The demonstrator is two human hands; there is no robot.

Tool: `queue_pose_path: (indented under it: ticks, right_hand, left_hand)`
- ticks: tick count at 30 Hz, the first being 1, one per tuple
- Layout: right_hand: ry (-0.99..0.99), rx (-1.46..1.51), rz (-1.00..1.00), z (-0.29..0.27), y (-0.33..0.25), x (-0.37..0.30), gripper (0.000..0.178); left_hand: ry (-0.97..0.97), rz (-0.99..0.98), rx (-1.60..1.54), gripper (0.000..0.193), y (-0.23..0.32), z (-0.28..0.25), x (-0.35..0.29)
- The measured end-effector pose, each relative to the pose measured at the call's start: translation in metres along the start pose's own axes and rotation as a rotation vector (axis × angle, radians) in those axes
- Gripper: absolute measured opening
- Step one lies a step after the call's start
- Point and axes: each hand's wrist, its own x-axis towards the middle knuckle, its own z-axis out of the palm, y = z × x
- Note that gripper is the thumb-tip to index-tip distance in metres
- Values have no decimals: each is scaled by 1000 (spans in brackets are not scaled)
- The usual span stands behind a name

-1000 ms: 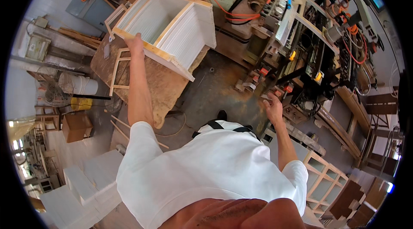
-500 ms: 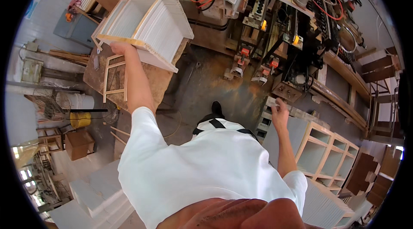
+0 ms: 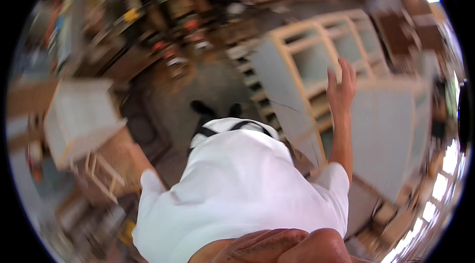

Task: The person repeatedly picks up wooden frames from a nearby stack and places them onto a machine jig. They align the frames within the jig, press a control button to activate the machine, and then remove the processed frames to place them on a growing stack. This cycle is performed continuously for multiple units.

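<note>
My right hand (image 3: 342, 85) is raised with fingers spread and nothing in it. It appears in front of a light-wood cabinet frame (image 3: 320, 41) with open compartments and grey side panels. Beside that hand stands another grey-panelled cabinet (image 3: 378, 127). My left hand (image 3: 132, 148) is low by the edge of a brown workbench (image 3: 118, 159); motion blur smears its fingers, so its grip does not show. On the bench sit a pale box-shaped cabinet carcass (image 3: 81, 114) and a small light-wood frame (image 3: 103, 178).
Blurred clamping machinery with red and yellow parts (image 3: 168, 53) stands ahead to the left. Slatted stacked pieces (image 3: 250, 77) lie against the cabinet's near side. My shoes (image 3: 203, 108) are on the stained floor (image 3: 208, 82). Bright windows (image 3: 440, 184) line the far right.
My view has swung right, so the bench and carcass now lie farther left. My left hand has come away from the carcass. My right hand has risen and spread in front of the cabinets.
</note>
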Motion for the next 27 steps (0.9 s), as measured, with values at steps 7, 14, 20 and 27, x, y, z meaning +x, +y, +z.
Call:
queue_pose_path:
  ticks: [7, 14, 20, 27]
  right_hand:
    - [404, -863, 65, -199, 57, 5, 46]
    - [129, -469, 972, -261, 76, -50, 51]
    - [166, -623, 689, -256, 79, -45, 47]
    - [70, -372, 32, -129, -11, 60, 28]
  left_hand:
    - [-706, -75, 336, 24, -175, 177, -191]
    - [-1078, 447, 624, 28, -108, 303, -297]
    - [-1264, 551, 557, 24, -42, 324, -383]
    - [-1947, 205, 124, 49, 118, 302, -510]
